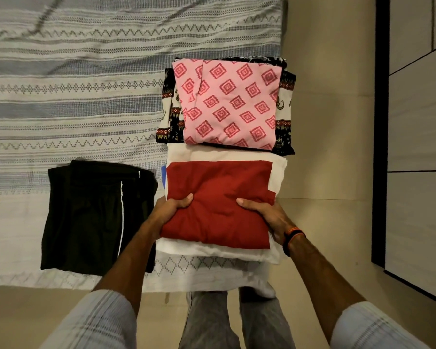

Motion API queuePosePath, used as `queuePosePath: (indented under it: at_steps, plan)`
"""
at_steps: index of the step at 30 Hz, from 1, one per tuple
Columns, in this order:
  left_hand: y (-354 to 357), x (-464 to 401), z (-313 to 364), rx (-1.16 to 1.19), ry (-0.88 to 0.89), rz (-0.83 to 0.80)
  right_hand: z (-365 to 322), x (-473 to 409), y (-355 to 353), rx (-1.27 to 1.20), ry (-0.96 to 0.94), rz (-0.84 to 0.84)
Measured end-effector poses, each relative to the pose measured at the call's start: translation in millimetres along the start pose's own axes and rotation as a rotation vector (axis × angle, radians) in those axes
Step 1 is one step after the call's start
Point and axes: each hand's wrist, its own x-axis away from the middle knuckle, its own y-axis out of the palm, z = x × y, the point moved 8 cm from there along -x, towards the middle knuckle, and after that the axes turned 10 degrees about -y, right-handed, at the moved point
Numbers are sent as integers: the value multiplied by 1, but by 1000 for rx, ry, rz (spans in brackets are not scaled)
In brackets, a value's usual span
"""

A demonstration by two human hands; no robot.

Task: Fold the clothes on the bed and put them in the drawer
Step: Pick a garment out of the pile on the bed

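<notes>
Head view looks down on our two hands at the near edge of the bed (86,79), with the red top (219,197) as the landmark. It lies folded on a white garment (278,172), and the pair sit at the bed's near corner.

Our left hand (173,209) holds the near left edge of the red top, thumb curled over the cloth and fingers hidden underneath. Our right hand (264,214) does the same on the near right edge, thumb on top, a wristband (291,238) just behind it. Whether the hidden fingers reach under the red top only or under the white garment too, we cannot tell.

Just beyond the red top sits a second stack: a pink patterned piece (227,104) on a dark printed one (286,122). Left of the red top, a little apart, lie folded black trousers (91,217). Right of it, across a strip of floor (327,122), stands a dark-framed cabinet front (418,147), likely where the drawer is.

We judge the folding done and the carrying about to begin. To do it well, we should slide the fingers fully under the lowest layer, keep thumbs pressing down, lift level, and hold both sides evenly so the folds do not slip or sag in the middle.
</notes>
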Motion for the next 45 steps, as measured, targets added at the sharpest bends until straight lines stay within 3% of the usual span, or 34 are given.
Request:
queuePosePath:
  at_steps: [7,15,32,45]
  plan:
    - [0,12,-10,6,54,-42,-1,11,-1,-5,-78,-55]
    - [14,86,-22,44,157,-14,-28,70,-19,-53,-204,-61]
    - [196,277,-33,221,475,21,-139,177,-213,89,-537,-162]
    - [279,312,50,324,558,60,-247,149,-290,129,-632,-120]
